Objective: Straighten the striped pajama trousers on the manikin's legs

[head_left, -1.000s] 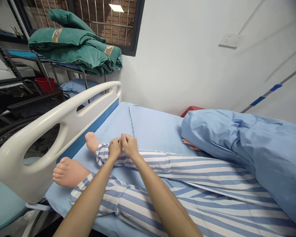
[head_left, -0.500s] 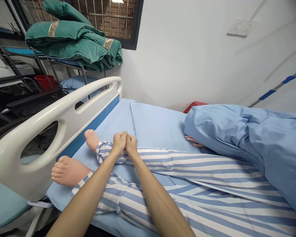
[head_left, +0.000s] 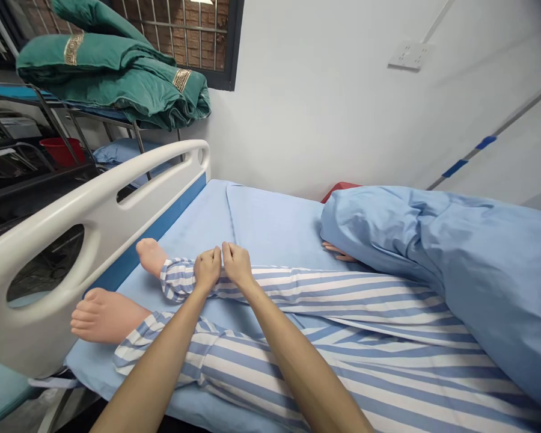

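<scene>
Both hands are curled into fists over the far lower leg of a manikin in blue-and-white striped trousers (head_left: 324, 287). My left hand (head_left: 207, 267) lies over the shin near the ankle; my right hand (head_left: 237, 263) is just to its right, with a narrow gap between them. The undersides of the fists are hidden, and I see no cloth bunched in either. The manikin's bare far foot (head_left: 151, 255) and near foot (head_left: 106, 316) point toward the footboard. Its near leg lies under my forearms.
A blue quilt (head_left: 433, 240) covers the upper legs at right, with part of a hand (head_left: 339, 251) showing beneath. The white footboard (head_left: 153, 165) borders the blue sheet (head_left: 270, 210) at left. Behind it are a folded green quilt (head_left: 112, 75) and a red bucket (head_left: 63, 151).
My fists, touching each other before, are now slightly apart. The whole view has shifted, so the bed and wall sit further left in the picture.
</scene>
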A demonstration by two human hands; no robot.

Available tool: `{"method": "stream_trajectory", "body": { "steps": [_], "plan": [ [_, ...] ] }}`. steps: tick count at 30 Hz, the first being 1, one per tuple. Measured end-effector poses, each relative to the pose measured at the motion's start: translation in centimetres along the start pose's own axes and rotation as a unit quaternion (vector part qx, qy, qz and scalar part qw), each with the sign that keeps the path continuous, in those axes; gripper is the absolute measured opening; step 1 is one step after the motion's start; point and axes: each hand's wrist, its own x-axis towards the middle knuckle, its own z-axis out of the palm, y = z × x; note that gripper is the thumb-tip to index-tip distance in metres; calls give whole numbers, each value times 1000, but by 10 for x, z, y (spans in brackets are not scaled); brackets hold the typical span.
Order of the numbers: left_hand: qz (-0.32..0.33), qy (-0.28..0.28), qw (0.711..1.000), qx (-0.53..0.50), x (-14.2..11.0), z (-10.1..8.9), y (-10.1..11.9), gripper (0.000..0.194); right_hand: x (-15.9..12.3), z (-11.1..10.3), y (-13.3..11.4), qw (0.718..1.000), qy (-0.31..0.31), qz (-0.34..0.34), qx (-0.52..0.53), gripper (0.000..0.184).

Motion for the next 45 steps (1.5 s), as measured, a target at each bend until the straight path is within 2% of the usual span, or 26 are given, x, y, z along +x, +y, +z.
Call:
{"method": "stream_trajectory", "body": {
  "steps": [4, 7, 11, 15, 18, 21, 24, 28, 30, 33, 36, 41, 45],
  "plan": [
    [7, 14, 999, 40, -2, 5, -1, 46, -10, -5, 14, 1000, -1, 19, -17, 43],
    [12, -3, 999, 40, -2, 5, 4, 39, -13, -1, 21, 999, 9, 36, -3, 42],
    [10, -13, 998, -63, -1, 1, 26, 41, -10, -2, 23, 997, 17, 45, 67, 42],
    [-4, 9, 984, -177, -8, 13, 46, 39, -5, -9, 25, 985, 33, 65, 155, 42],
    [-25, 28, 990, -137, -14, 26, 43, 40, -4, -10, 28, 977, 55, 90, 188, 41],
    [-8, 20, 996, -87, -17, 32, 33, 41, -4, -8, 28, 975, 65, 98, 190, 40],
    [21, 7, 996, -84, -16, 31, 27, 43, -4, -11, 25, 984, 48, 80, 154, 40],
    [29, 10, 998, -60, -16, 30, 27, 44, -5, -31, 26, 996, 19, 32, 83, 39],
    [32, 15, 998, -43, -16, 32, 28, 44, -6, -42, 32, 995, 42, 35, 80, 39],
    [33, 20, 999, -27, -18, 34, 28, 45, -8, -50, 43, 986, 103, 80, 101, 40],
    [31, 9, 999, -12, -16, 33, 30, 43, -10, -49, 47, 986, 103, 77, 105, 40],
    [41, 2, 999, -27, -12, 33, 56, 42, -10, -48, 46, 983, 107, 75, 132, 40],
    [34, 32, 995, -88, -18, 51, 77, 43, -8, -52, 51, 974, 124, 93, 164, 40]
  ]
}}
